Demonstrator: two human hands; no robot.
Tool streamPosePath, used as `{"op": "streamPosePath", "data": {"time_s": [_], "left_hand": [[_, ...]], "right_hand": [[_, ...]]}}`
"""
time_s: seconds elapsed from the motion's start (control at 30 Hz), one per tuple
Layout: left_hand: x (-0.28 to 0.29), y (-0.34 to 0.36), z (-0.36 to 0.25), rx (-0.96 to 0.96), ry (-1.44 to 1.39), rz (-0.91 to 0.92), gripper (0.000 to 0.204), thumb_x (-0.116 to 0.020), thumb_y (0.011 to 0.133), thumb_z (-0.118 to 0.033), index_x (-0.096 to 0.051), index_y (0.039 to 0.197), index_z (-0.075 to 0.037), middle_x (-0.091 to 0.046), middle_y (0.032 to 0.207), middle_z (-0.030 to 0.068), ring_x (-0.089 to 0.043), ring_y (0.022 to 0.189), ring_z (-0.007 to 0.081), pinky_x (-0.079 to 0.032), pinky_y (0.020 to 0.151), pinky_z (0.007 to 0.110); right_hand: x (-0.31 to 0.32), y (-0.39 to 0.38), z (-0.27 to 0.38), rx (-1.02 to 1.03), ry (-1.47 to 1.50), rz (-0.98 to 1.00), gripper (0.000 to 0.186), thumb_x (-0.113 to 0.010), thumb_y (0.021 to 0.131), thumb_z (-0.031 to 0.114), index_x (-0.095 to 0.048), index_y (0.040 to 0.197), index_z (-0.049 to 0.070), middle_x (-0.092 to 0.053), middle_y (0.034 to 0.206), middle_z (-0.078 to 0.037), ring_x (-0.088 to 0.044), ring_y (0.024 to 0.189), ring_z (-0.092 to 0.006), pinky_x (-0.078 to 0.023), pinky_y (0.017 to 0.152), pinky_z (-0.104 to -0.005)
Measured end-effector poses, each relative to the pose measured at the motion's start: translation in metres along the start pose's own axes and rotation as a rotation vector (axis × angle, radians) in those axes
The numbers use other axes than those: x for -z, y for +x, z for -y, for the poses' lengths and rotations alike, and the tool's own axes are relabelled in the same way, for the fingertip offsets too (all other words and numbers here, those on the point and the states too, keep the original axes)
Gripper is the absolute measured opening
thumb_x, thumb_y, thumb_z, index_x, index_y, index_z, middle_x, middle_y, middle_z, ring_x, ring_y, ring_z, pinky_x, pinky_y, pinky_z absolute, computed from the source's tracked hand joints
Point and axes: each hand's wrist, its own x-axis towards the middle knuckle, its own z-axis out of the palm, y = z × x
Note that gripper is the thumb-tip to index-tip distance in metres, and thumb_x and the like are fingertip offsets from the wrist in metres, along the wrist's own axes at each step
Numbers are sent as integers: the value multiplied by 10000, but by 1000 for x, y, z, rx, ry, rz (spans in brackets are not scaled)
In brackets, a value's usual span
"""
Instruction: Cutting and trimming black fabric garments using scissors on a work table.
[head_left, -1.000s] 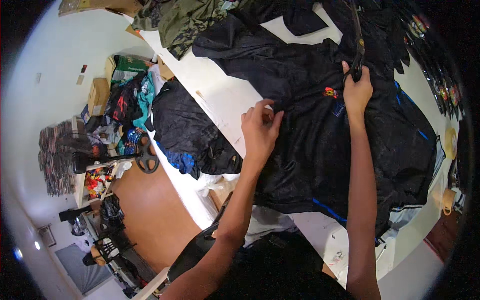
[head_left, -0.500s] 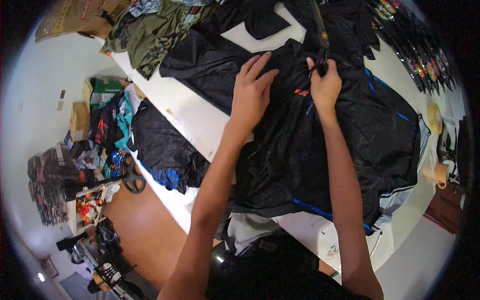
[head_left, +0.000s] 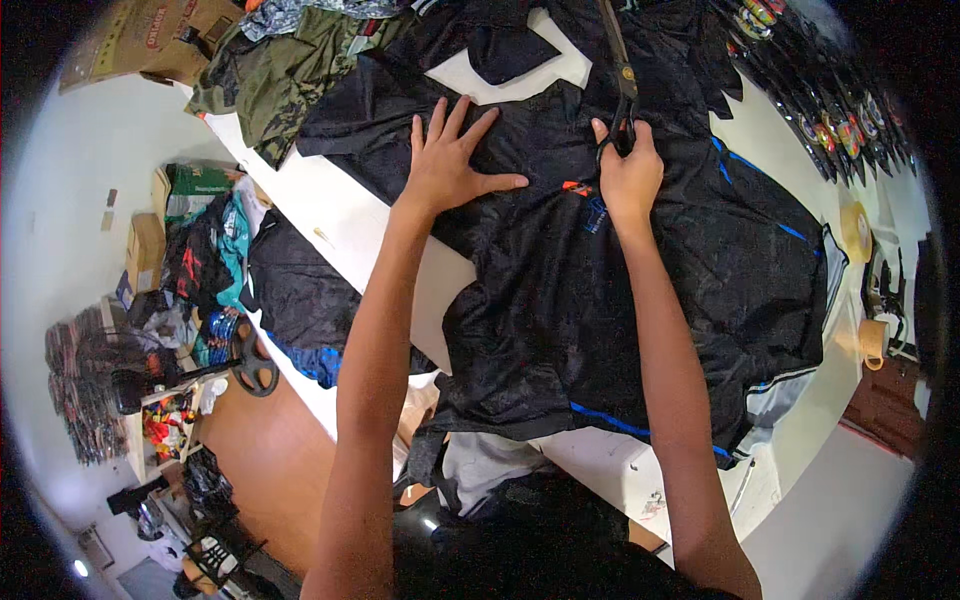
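Observation:
A black garment (head_left: 540,310) with blue trim and a small red patch lies spread across the white table (head_left: 345,240). Flat on its left part rests my left hand (head_left: 447,165), fingers spread and holding nothing. My right hand (head_left: 630,185), at the upper middle of the cloth, is closed round the handles of large dark scissors (head_left: 623,75). Their blades point away from me over the fabric; whether they are parted I cannot tell. Beyond my hands, the white tabletop shows through a curved gap in the cloth, next to a dark fabric piece (head_left: 512,55).
A camouflage garment (head_left: 265,90) lies at the far left, near a cardboard box (head_left: 145,40). Another black garment (head_left: 300,275) hangs over the left table edge. Several dark packaged items (head_left: 825,115) line the far right, with a tape roll (head_left: 856,232) nearer.
My left hand has moved left and come down flat, with its fingers spread wider. The view has shifted slightly; my right hand still grips the scissors.

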Motion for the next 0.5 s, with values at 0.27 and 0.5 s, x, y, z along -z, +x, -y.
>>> {"op": "streamPosePath", "data": {"time_s": [0.27,0.5], "left_hand": [[-4,3,9,-34,-20,22,911,-686,563,-660,-447,1314,-203,-316,1404,150,-238,1317,374,-141,1040,587],[0,6,4,7,-27,19,816,-689,575,-634,-556,1218,-150,-388,1356,177,-275,1305,350,-139,1062,537]], "right_hand": [[-1,-1,-1,-4,16,2,369,-675,769,360,-549,855,24,-625,791,-173,-599,722,-385,-443,621,-449],[-1,-1,-1,18,-9,-8,374,-675,768,365,-552,865,25,-623,775,-175,-601,721,-375,-443,622,-443]]}}
